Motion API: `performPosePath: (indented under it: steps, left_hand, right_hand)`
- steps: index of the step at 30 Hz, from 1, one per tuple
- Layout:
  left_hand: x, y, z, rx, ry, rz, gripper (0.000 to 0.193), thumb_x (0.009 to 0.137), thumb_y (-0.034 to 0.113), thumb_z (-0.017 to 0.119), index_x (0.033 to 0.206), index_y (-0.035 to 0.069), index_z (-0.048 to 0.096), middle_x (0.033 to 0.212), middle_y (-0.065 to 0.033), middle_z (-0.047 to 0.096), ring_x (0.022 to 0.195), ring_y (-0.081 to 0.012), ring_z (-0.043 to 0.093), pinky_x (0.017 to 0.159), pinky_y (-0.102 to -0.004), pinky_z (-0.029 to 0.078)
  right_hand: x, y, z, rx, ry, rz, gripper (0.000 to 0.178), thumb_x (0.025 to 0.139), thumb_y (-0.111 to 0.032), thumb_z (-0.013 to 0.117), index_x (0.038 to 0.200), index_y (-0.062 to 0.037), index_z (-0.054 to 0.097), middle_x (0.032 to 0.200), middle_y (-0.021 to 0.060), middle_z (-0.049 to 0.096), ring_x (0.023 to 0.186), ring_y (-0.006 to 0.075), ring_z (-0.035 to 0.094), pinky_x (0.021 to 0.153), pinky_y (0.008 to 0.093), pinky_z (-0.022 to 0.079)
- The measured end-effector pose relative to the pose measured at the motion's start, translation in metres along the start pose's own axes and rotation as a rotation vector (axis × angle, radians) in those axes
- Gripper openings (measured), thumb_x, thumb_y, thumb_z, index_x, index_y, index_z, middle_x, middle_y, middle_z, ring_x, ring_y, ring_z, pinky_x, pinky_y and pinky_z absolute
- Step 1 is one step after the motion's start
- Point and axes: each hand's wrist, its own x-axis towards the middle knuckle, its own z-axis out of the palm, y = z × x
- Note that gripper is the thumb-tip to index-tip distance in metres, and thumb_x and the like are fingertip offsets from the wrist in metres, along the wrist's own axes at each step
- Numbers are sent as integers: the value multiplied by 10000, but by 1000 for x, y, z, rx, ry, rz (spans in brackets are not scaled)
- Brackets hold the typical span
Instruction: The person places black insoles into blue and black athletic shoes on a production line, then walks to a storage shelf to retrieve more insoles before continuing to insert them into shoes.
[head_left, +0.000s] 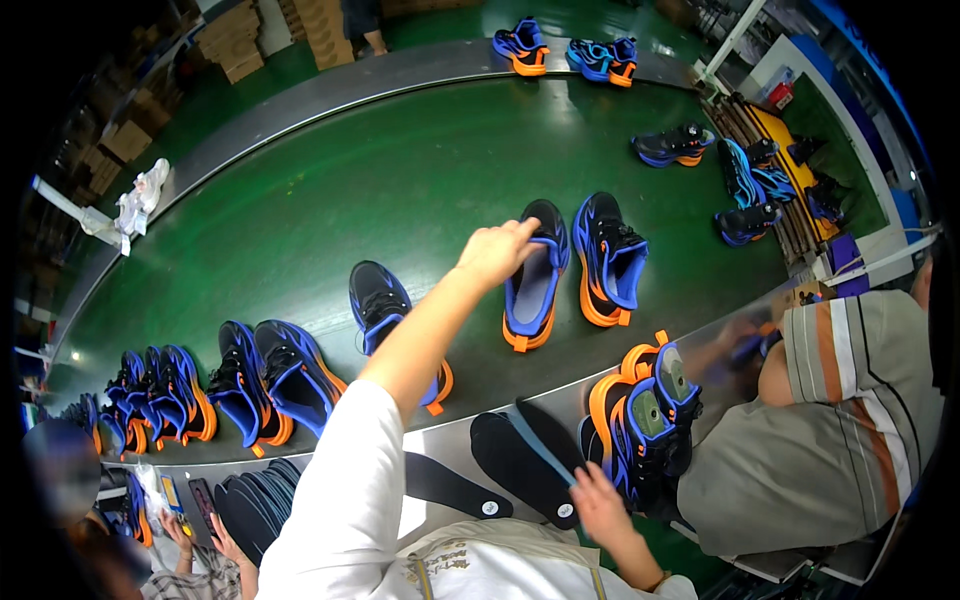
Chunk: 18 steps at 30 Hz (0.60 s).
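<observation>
My left hand point(497, 252) reaches forward over the green belt. Its fingers are closed on the collar and tongue of a black and blue sneaker point(530, 295) with an orange sole, whose opening faces me. The matching sneaker point(608, 262) stands just to its right. Low on the right, my right hand point(603, 503) grips the edge of a black insole point(540, 430) with a grey-blue side. Another dark insole point(485, 455) lies beside it on the metal edge. Partly behind my left forearm is one more black and blue sneaker point(380, 300).
Several similar sneakers point(295, 385) line the belt's left side. A stack of insoles point(260, 500) and a co-worker's hands point(228, 545) are at lower left. Upturned sneakers point(640, 415) sit beside a seated person point(790, 460) at right. More shoes point(672, 145) stand far right.
</observation>
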Motion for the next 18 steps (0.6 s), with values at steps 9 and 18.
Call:
performPosePath:
  steps: [9, 18]
  left_hand:
    - [-75, -9, -48, -127, -69, -453, 479, 848, 434, 491, 768, -37, 523, 763, -255, 582, 758, -406, 574, 671, -455, 453]
    - [-96, -31, -41, -348, -42, -537, 518, 839, 452, 517, 755, -57, 563, 726, -264, 575, 717, -382, 586, 646, -412, 449]
  right_hand:
    - [131, -20, -108, 505, -105, 104, 91, 766, -78, 657, 795, 8, 653, 795, 74, 606, 728, 128, 565, 644, 241, 447]
    - [262, -80, 14, -210, -219, -259, 239, 733, -169, 564, 655, 51, 616, 705, 208, 599, 684, 319, 599, 655, 389, 488]
